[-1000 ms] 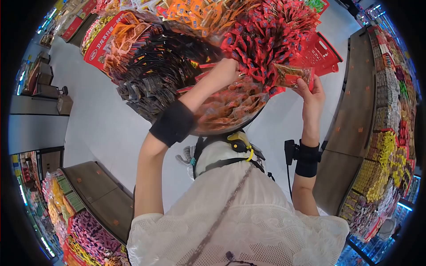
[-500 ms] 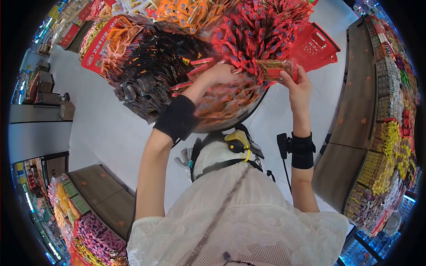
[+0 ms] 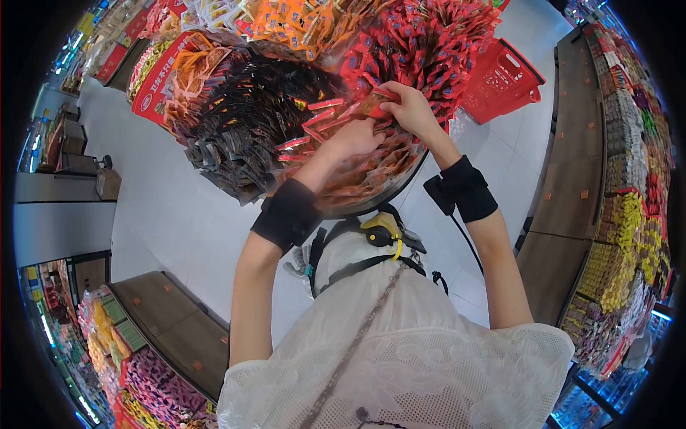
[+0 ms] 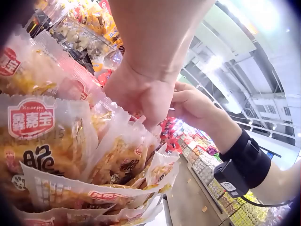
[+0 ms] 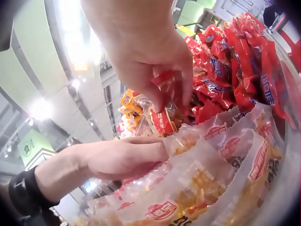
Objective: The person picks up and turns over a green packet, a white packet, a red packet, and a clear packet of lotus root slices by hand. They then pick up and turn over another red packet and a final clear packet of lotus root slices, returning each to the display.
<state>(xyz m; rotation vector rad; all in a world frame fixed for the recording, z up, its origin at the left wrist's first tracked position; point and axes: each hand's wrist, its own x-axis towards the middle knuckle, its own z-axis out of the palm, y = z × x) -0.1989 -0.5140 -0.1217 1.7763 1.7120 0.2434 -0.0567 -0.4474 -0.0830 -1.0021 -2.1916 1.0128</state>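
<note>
My right hand (image 3: 406, 107) reaches over a round display bin and pinches a clear snack packet with a red label (image 3: 373, 106) between thumb and fingers (image 5: 181, 89). In the right wrist view the packet (image 5: 164, 120) hangs just above the heap of clear packets with orange snacks (image 5: 211, 188). My left hand (image 3: 355, 141) lies on that heap (image 3: 364, 175) right beside it, fingers stretched out among the packets (image 5: 127, 157). The left wrist view shows its fingers sunk into the packets (image 4: 51, 141), with the right hand (image 4: 193, 106) behind.
Red packets (image 3: 429, 43), black packets (image 3: 243, 121) and orange packets (image 3: 300, 18) fill the other sections of the bin. A red shopping basket (image 3: 504, 82) stands on the floor beyond. Stocked shelves (image 3: 629, 214) run along the right; another display (image 3: 136, 357) sits lower left.
My right hand has carried the packet leftwards from beside the red basket to the heap, close to my left hand. The left hand has stayed on the clear packets.
</note>
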